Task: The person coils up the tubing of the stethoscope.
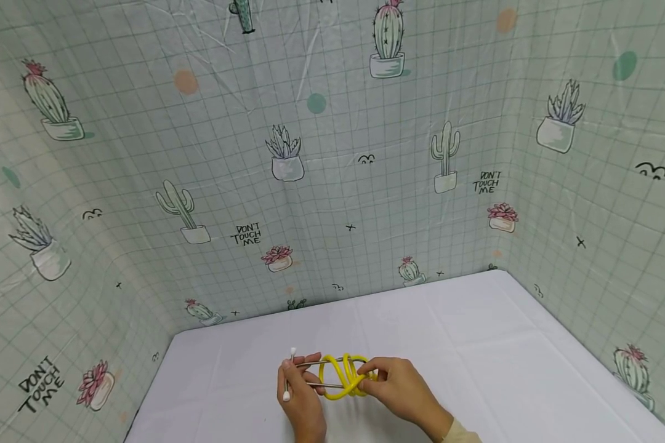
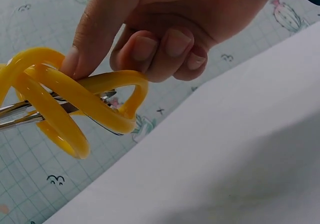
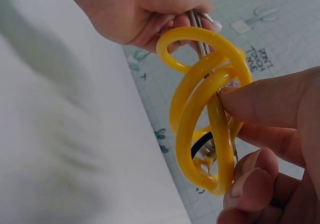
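Observation:
Over the near part of the table, both hands hold a stethoscope with yellow tubing (image 3: 183, 134) wound in several loops round its metal ear tubes (image 1: 316, 384). My left hand (image 1: 303, 403) grips the ear tubes close to the white ear tips (image 1: 286, 397), thumb on top. With thumb and fingers, my right hand (image 1: 401, 391) pinches the yellow loops at the other end. Inside the lowest loop in the right wrist view, a metal chest piece (image 3: 209, 151) with a black rim is partly hidden. In the left wrist view, the right thumb presses on the tubing.
A white cloth covers the table (image 1: 449, 332). Behind it and on both sides hangs a curtain (image 1: 343, 203) printed with cacti and a grid, meeting the table along its back and side edges.

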Tool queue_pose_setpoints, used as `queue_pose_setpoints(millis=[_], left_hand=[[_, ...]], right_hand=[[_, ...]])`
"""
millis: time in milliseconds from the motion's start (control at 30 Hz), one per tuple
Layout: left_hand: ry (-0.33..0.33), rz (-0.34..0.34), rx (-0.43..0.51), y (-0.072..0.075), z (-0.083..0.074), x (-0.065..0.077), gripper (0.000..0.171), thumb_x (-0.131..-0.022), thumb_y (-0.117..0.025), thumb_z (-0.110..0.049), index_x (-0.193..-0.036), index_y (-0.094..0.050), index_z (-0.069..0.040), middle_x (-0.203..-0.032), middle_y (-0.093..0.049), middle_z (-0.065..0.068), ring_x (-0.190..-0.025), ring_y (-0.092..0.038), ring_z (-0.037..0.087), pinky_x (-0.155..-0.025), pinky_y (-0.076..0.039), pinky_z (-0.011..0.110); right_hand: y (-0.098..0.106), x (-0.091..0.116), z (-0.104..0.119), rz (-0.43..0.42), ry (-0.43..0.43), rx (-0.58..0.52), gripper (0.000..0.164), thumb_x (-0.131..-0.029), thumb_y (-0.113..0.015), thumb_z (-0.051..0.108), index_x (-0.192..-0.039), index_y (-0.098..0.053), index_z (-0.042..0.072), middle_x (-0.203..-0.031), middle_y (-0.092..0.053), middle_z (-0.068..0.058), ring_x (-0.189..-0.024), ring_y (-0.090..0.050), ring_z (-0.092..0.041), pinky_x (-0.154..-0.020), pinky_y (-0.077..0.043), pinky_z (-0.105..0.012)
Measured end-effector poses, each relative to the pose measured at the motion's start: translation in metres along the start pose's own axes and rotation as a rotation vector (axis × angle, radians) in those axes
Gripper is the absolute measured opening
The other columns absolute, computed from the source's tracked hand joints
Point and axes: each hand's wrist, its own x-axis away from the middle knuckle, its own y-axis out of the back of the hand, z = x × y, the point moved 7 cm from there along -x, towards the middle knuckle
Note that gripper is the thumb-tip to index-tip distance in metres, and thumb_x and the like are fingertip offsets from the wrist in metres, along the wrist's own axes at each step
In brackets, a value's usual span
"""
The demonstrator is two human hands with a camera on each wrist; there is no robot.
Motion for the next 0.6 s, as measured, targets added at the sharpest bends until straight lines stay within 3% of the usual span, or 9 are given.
queue_pose_setpoints(millis=[367, 600], left_hand=[[0.078, -0.062, -0.010, 0.004, 0.012, -0.001, 0.051, -0.109, -0.030, -0.046, -0.103, -0.054, 0.000, -0.093, -0.075, 0.011, -0.048, -0.045, 0.016, -0.041, -0.046, 0.027], [0.077, -0.069, 0.000, 0.007, 0.013, -0.003, 0.050, -0.109, -0.032, -0.044, -0.102, -0.054, 0.000, -0.093, -0.075, 0.012, -0.048, -0.045, 0.016, -0.041, -0.045, 0.027]], right_hand=[[-0.005, 0.001, 0.000, 0.064, 0.070, 0.015, 0.015, -0.085, -0.079, 0.027, -0.098, -0.077, 0.020, -0.056, -0.050, 0.009, -0.048, -0.041, -0.003, -0.041, -0.033, -0.021], [-0.004, 0.003, 0.001, 0.094, 0.133, 0.000, 0.021, -0.088, -0.077, 0.025, -0.105, -0.076, 0.013, -0.059, -0.051, 0.011, -0.051, -0.043, -0.001, -0.044, -0.036, -0.019]])
